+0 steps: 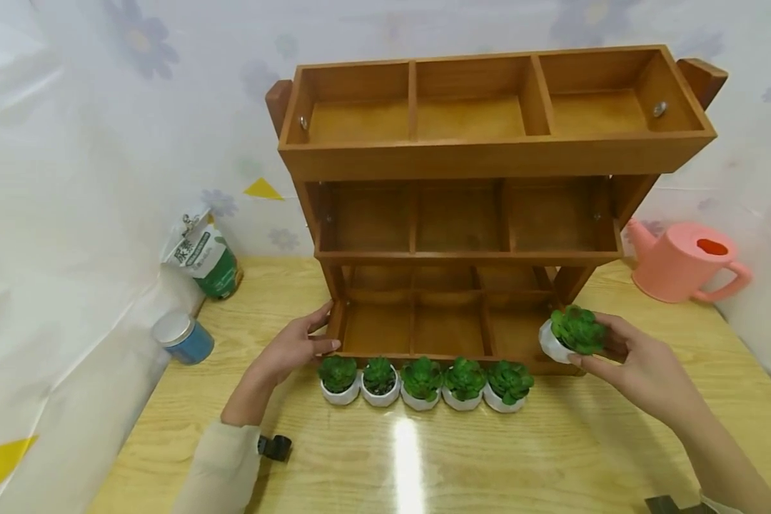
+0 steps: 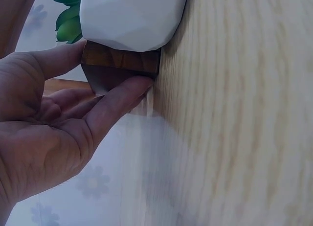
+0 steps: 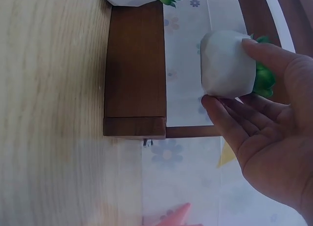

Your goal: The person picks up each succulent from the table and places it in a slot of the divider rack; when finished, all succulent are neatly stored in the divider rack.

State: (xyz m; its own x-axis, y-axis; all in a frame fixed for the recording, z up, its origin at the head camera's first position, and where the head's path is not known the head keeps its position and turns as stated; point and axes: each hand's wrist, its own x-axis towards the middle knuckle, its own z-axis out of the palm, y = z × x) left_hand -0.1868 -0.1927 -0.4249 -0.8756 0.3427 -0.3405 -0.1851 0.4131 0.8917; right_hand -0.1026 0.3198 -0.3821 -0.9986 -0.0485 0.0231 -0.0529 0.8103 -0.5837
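Observation:
A three-tier wooden shelf stands on the table, each tier split into compartments. My right hand pinches a potted succulent by its white faceted pot, raised over the right end of the bottom tier. In the right wrist view, thumb and fingers hold that white pot above the wooden edge. At the other end, my left hand grips the bottom tier's left corner between thumb and fingers. Several matching potted succulents stand in a row along the shelf's front.
Left of the shelf are a green and white pouch with a clip and a blue jar with a pale lid. A pink watering can stands on the right. Patterned white sheeting surrounds the wood-grain table.

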